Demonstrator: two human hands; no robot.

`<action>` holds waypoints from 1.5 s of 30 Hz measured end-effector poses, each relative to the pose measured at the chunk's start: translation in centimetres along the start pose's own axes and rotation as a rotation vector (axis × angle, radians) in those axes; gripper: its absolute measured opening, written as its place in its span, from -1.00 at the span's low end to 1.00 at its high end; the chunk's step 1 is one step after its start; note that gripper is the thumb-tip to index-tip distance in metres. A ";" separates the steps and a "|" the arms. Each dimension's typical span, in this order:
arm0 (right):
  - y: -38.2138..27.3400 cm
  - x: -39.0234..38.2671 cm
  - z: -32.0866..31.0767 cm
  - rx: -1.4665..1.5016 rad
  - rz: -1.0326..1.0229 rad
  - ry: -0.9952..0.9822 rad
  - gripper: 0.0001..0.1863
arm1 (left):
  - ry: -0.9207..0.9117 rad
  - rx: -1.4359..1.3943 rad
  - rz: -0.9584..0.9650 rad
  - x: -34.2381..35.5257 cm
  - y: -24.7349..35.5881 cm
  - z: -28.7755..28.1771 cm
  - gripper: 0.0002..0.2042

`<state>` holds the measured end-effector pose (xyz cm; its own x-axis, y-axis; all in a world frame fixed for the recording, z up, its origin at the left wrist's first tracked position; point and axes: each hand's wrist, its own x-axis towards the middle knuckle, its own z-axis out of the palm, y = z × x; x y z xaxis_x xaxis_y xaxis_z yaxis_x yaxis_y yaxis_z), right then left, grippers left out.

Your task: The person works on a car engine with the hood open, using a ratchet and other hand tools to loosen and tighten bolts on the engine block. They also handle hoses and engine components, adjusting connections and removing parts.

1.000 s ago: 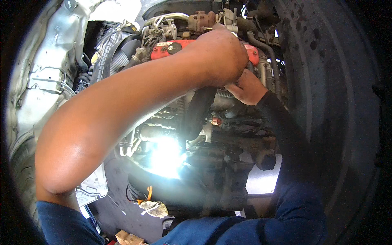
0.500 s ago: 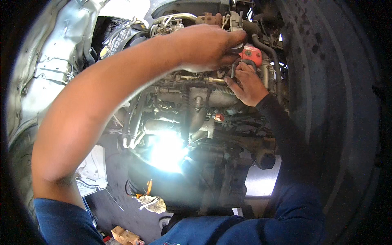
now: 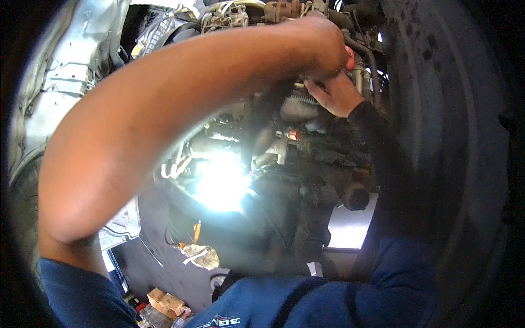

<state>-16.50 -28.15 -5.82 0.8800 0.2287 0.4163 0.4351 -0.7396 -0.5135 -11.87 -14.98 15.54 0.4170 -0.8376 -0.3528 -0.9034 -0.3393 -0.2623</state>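
Observation:
My left arm arches across the upper half of the view. My left hand (image 3: 326,46) is over the upper right part of the engine (image 3: 262,143), bent so that its fingers are out of sight. Just below it and touching or nearly touching it is my right hand (image 3: 340,97), coming up from the right in a dark sleeve. Its thumb shows, but the other fingers are behind my left hand. A red part (image 3: 350,58) peeks out beside my left hand, mostly covered. Whatever either hand holds is hidden.
A glaring work light (image 3: 221,183) shines among the engine parts. Dark hoses (image 3: 367,59) run at the upper right, next to a large dark panel (image 3: 448,136). Pale metal bodywork (image 3: 68,76) stands at the left. A cardboard box (image 3: 165,302) lies at the lower left.
My left hand has turned and moved up and right, now covering most of the red part. My right hand has shifted slightly upward; the thin dark tool at its fingers is hidden now.

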 end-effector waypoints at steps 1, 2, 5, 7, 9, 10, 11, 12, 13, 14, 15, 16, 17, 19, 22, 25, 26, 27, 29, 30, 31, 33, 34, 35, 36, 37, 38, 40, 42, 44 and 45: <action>0.4 0.0 0.0 -0.007 -0.010 0.006 -0.62 | 0.054 -0.036 -0.087 -0.1 -0.1 0.4 -0.68; 0.6 0.1 0.3 0.015 0.049 -0.036 -0.59 | 0.025 0.061 -0.067 0.1 0.0 0.8 -0.70; 1.1 0.1 0.6 -0.073 -0.001 -0.055 -0.55 | 0.243 -0.150 -0.082 0.4 -1.0 3.2 -0.69; 1.0 0.0 0.8 -0.156 -0.020 0.012 -0.53 | 0.354 -0.176 0.023 1.0 -2.0 4.4 -0.64; 0.9 0.0 0.6 -0.180 -0.032 -0.013 -0.51 | 0.352 0.126 0.195 2.8 -3.8 4.0 -0.65; 0.8 0.0 0.4 -0.223 0.002 -0.052 -0.48 | 0.352 0.281 0.285 3.4 -4.2 4.0 -0.66; 0.7 0.1 0.4 -0.116 -0.052 0.031 -0.44 | 0.350 0.434 0.377 3.9 -4.5 4.0 -0.66; 0.7 0.3 0.1 -0.078 0.026 -0.025 -0.45 | 0.331 0.348 0.315 4.0 -4.6 4.0 -0.66; 0.7 0.5 0.1 -0.045 0.117 -0.097 -0.45 | 0.342 0.235 0.242 4.0 -4.5 4.1 -0.66; 0.8 0.7 0.0 -0.121 0.113 -0.133 -0.46 | 0.362 0.154 0.186 3.6 -4.2 4.1 -0.66; 0.8 0.7 0.3 -0.133 0.127 -0.083 -0.47 | 0.388 0.095 0.149 3.0 -3.7 4.2 -0.66; 1.0 1.0 0.4 -0.183 0.137 -0.120 -0.45 | 0.405 0.047 0.122 2.3 -3.1 4.2 -0.66; 1.1 1.2 0.7 -0.248 0.183 -0.184 -0.42 | 0.440 -0.002 0.092 1.6 -2.4 4.0 -0.66; 1.6 0.8 1.0 -0.408 0.044 0.078 -0.50 | 0.481 -0.071 0.042 0.0 -1.0 3.8 -0.66; 3.1 0.9 1.4 -0.148 0.169 0.055 -0.50 | 0.532 -0.153 -0.014 -1.5 0.8 3.7 -0.66; 5.0 1.4 1.7 -0.602 -0.378 0.092 -0.76 | 0.578 -0.183 -0.040 -2.2 2.4 3.9 -0.66; 5.5 1.5 1.8 -0.629 -0.413 0.109 -0.79 | 0.590 -0.192 -0.047 -2.5 2.8 4.0 -0.66; 6.0 1.6 1.9 -0.653 -0.446 0.124 -0.81 | 0.599 -0.197 -0.053 -2.7 3.3 4.2 -0.66; 6.5 1.9 2.1 -0.675 -0.496 0.154 -0.81 | 0.617 -0.194 -0.065 -3.3 4.1 4.5 -0.65; 6.6 2.0 2.1 -0.669 -0.506 0.164 -0.81 | 0.624 -0.190 -0.069 -3.6 4.6 4.7 -0.65; 6.6 2.1 2.2 -0.665 -0.516 0.171 -0.81 | 0.635 -0.191 -0.074 -3.8 5.0 4.9 -0.65; 6.4 2.3 2.1 -0.632 -0.555 0.123 -0.82 | 0.657 -0.194 -0.082 -4.0 6.0 5.6 -0.65; 6.4 2.4 1.9 -0.617 -0.572 0.098 -0.82 | 0.650 -0.203 -0.080 -4.1 6.3 5.9 -0.65; 6.3 2.4 1.8 -0.642 -0.540 0.106 -0.83 | 0.674 -0.203 -0.088 -4.3 6.7 6.3 -0.65; 6.2 2.5 1.8 -0.663 -0.511 0.115 -0.84 | 0.679 -0.197 -0.089 -4.6 6.8 6.7 -0.65; 6.1 2.5 1.7 -0.683 -0.480 0.124 -0.84 | 0.690 -0.205 -0.093 -4.6 7.3 7.0 -0.65; 6.1 2.5 1.6 -0.687 -0.495 0.099 -0.86 | 0.695 -0.207 -0.093 -4.8 7.6 7.2 -0.65; 6.0 2.4 1.6 -0.672 -0.498 0.118 -0.86 | 0.706 -0.202 -0.097 -5.1 8.1 7.6 -0.65; 5.9 2.2 1.6 -0.684 -0.509 0.136 -0.86 | 0.715 -0.199 -0.098 -5.2 8.6 7.8 -0.65; 5.7 2.0 1.8 -0.720 -0.515 0.141 -0.85 | 0.722 -0.201 -0.100 -5.3 9.0 8.0 -0.64; 5.7 2.0 1.9 -0.702 -0.557 0.165 -0.85 | 0.725 -0.205 -0.102 -5.3 9.1 8.0 -0.64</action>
<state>-11.90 -30.68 -9.31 0.5153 0.6150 0.5969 0.5256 -0.7769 0.3468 -21.49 -10.22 7.79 0.3930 -0.8454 0.3618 -0.8941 -0.4433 -0.0645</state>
